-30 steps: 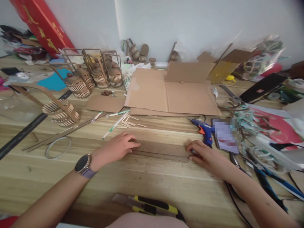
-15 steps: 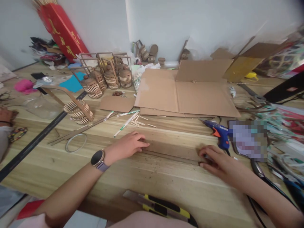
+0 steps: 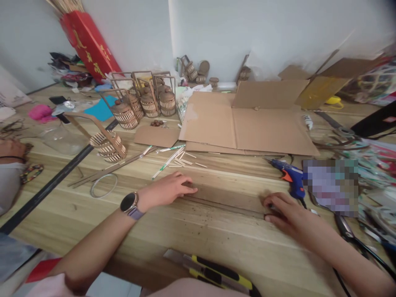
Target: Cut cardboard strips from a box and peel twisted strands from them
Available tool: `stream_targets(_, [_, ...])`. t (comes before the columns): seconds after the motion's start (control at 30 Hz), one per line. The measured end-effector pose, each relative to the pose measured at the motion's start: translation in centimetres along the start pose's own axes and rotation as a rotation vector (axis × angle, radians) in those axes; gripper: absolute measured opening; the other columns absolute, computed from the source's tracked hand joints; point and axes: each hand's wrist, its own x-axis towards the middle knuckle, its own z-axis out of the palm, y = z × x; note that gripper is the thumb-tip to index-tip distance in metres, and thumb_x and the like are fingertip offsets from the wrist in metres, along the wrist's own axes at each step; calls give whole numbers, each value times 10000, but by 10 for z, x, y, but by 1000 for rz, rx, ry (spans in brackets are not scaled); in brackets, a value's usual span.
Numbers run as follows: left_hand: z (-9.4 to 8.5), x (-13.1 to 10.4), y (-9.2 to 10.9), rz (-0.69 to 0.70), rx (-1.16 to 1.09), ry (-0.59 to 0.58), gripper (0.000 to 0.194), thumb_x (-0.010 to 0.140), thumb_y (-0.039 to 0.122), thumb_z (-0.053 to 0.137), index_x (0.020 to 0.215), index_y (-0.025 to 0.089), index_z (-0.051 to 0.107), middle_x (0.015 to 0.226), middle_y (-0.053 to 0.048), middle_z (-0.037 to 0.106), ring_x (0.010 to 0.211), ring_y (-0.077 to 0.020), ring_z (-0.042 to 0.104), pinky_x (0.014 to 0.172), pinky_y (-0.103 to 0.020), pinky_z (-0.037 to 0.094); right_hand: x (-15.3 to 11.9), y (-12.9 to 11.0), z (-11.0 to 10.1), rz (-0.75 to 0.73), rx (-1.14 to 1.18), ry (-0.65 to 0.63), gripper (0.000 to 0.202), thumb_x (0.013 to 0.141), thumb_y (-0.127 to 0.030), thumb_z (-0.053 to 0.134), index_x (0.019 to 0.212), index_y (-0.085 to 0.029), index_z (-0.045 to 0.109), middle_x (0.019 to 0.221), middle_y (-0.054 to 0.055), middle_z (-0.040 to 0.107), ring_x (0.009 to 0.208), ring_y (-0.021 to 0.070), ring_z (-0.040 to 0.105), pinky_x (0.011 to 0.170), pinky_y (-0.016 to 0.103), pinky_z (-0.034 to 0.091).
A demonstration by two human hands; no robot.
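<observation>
A thin brown strip [image 3: 229, 202] lies flat on the wooden table, running between my two hands. My left hand [image 3: 175, 189], with a watch at the wrist, rests on its left end, fingers apart. At the strip's right end, my right hand [image 3: 280, 210] has thumb and fingers curled together around a small dark thing that I cannot make out. Short pale sticks [image 3: 182, 160] are scattered beyond my left hand. A blue glue gun [image 3: 291, 175] lies beyond my right hand.
Yellow-and-black cutters [image 3: 219, 274] lie at the near edge. Flattened cardboard [image 3: 210, 119] covers the back middle. Lidded bamboo baskets [image 3: 150, 103] and an open one [image 3: 108, 146] stand left. Another person's hand [image 3: 12, 150] rests at the far left. Scissors [image 3: 345, 227] lie right.
The view has shifted slightly, so the surroundings appear a little further right. Both hands keep nearly the same places at the strip's ends.
</observation>
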Motion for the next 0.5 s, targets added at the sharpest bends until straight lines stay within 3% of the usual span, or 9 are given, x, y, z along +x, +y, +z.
stream_targets(0.17, [-2,-5,4,-5,109,-66,663,886,-50,432,1448,294,514,1386,-63,550,1171,-224,495,987,-333,459,7,-3,-3,-1,-84,58,187,876,-427,505,979,-301,596,1171,55,651,893,233,687,786,391,566])
stream_targets(0.5, [8,-10,2,-19,90,-9,705,861,-77,430,1444,312,509,1407,-67,539,1212,-231,493,991,-337,455,14,-21,-13,53,-20,30,175,846,-388,463,958,-270,530,1200,74,613,944,240,678,851,447,544])
